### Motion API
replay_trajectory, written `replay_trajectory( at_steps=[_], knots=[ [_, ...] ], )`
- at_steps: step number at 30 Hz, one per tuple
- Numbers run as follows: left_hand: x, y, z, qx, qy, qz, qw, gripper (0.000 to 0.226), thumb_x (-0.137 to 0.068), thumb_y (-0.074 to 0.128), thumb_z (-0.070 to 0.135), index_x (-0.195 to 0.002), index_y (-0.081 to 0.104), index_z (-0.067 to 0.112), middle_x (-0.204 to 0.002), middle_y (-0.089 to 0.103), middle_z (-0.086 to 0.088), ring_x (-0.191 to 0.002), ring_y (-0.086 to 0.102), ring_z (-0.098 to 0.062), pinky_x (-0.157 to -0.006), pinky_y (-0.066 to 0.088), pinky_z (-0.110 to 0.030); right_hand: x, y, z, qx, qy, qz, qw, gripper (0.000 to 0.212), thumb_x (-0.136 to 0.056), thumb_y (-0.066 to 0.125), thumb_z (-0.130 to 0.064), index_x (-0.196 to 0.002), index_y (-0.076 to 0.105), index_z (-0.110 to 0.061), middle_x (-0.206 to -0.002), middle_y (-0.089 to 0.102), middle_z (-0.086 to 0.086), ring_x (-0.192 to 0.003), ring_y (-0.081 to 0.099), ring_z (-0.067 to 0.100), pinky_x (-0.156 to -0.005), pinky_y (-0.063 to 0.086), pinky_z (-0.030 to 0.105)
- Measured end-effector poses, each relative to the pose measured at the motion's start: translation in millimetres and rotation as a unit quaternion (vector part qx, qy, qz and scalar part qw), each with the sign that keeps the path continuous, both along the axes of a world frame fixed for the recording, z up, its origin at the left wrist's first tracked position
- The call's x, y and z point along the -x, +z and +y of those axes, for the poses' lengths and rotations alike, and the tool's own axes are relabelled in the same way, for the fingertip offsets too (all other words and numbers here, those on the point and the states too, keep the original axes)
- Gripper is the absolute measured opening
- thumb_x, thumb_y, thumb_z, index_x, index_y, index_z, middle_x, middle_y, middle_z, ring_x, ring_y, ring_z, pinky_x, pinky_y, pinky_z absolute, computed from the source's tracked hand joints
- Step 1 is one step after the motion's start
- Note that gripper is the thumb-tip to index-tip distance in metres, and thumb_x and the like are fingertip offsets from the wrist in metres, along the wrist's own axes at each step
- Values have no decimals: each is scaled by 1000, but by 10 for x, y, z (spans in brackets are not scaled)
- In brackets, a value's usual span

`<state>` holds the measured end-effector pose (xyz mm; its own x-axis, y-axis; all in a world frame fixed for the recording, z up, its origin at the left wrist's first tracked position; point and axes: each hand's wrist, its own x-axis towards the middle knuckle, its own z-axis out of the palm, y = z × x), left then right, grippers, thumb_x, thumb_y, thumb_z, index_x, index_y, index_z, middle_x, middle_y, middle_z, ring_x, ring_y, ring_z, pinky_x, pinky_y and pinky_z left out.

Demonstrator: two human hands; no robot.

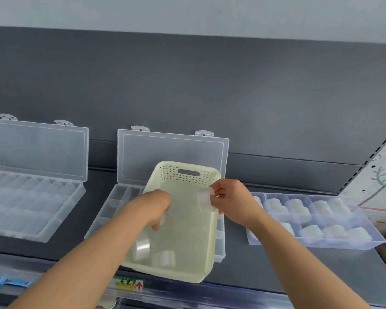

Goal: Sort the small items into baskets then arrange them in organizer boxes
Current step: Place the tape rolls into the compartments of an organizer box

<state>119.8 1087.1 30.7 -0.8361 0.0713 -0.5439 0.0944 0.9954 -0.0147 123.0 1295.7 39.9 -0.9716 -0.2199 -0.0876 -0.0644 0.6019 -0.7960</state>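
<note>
A cream perforated basket (pixel 187 230) rests on top of the middle clear organizer box (pixel 174 152), whose lid stands open. Two clear tape rolls (pixel 140 247) lie in the basket's near left corner. My left hand (pixel 156 206) reaches down into the basket, fingers curled around what looks like another clear roll (pixel 165 219); it is blurred. My right hand (pixel 230 197) holds a clear tape roll (pixel 205 199) at the basket's right rim, pinched between thumb and fingers.
An open clear organizer box (pixel 31 192) with bare compartments sits at the left. A lidless tray (pixel 316 221) at the right holds several tape rolls. A patterned carton (pixel 379 192) stands at the far right. The shelf's front edge carries a price label (pixel 129 284).
</note>
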Motion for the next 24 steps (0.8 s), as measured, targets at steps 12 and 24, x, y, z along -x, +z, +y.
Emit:
replay_trajectory(
  at_steps=[12,24],
  knots=[
    [-21,456,953,-404,31,128,905,23,-91,55,48,-82,58,27,-77,56,15,-67,48,-5,-63,36,-23,119,-69,1259,43,-105,-29,993,15,-88,61,-9,-101,63,-16,-83,69,-1,-53,57,11,-48,42,16],
    [183,-169,2020,-362,26,70,929,26,-82,67,49,-79,61,24,-80,56,9,-71,51,-10,-64,39,-27,116,-367,2045,30,-140,-44,989,14,-90,62,-14,-101,62,-22,-89,68,3,-54,60,11,-50,49,15]
  ],
)
